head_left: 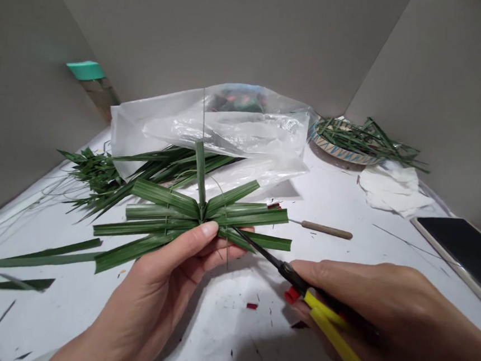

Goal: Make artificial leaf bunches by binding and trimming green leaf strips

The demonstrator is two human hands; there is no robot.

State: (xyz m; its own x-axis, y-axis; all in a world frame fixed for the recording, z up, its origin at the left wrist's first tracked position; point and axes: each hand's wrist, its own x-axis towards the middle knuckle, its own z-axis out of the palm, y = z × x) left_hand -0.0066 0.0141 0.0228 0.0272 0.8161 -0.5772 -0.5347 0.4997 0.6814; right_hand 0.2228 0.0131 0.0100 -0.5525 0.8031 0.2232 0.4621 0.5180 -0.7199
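Observation:
My left hand (pixel 173 270) pinches a fan-like leaf piece (pixel 171 200) between thumb and fingers. Folded green strips spread out from its centre to both sides, and one strip stands up with a thin stem above it. My right hand (pixel 365 292) is closed round scissors (pixel 285 269) with dark blades and yellow on the handle. The blade tips touch or lie very near the lower right strips, beside my left fingertips. Whether the blades are apart cannot be made out. Part of the scissors' handle is hidden by my right hand.
Behind lie a bundle of long leaves (pixel 139 180) and a clear plastic bag (pixel 228 126). An awl-like tool (pixel 326 229), a basket of leaf strips (pixel 344 150), crumpled tissue (pixel 393 188) and a phone (pixel 458 244) are rightward. A green-capped bottle (pixel 91 80) and loose strips (pixel 44 256) are leftward.

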